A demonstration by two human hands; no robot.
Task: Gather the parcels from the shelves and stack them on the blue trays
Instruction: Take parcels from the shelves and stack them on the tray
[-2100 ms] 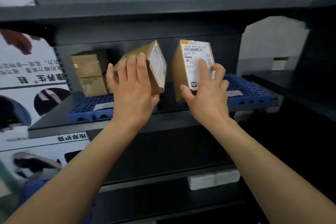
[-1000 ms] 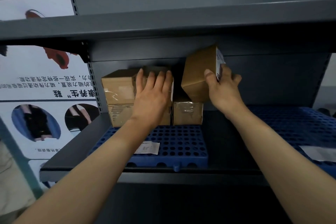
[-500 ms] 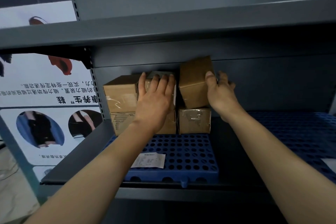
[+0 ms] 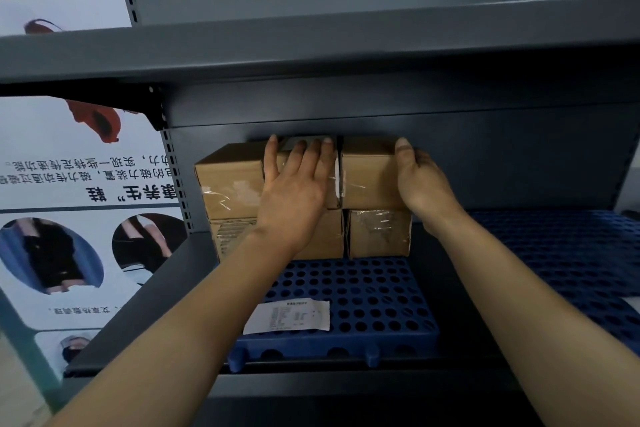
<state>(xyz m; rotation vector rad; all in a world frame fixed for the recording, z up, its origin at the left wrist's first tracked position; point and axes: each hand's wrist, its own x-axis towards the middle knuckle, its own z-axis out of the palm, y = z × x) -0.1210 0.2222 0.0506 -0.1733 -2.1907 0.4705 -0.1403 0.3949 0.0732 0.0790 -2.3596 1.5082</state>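
Note:
Several brown cardboard parcels stand two high at the back of a blue perforated tray (image 4: 363,305) on a dark shelf. My left hand (image 4: 294,194) lies on the front of the upper middle parcel (image 4: 282,163), fingers hooked over its top edge. My right hand (image 4: 420,184) grips the right side of the upper right parcel (image 4: 367,177), which rests squarely on the lower right parcel (image 4: 379,234). An upper left parcel (image 4: 228,180) sits on a lower one (image 4: 228,239), beside my left hand.
A white paper slip (image 4: 287,317) lies on the tray's front left. A second blue tray (image 4: 571,253) lies on the shelf to the right. The shelf above (image 4: 311,45) hangs low over the stack. A printed poster (image 4: 69,218) covers the wall at left.
My right hand has lowered the tilted parcel until it sits level on the lower right parcel, against the stack. My left hand has stayed on the upper middle parcel. The view has moved closer.

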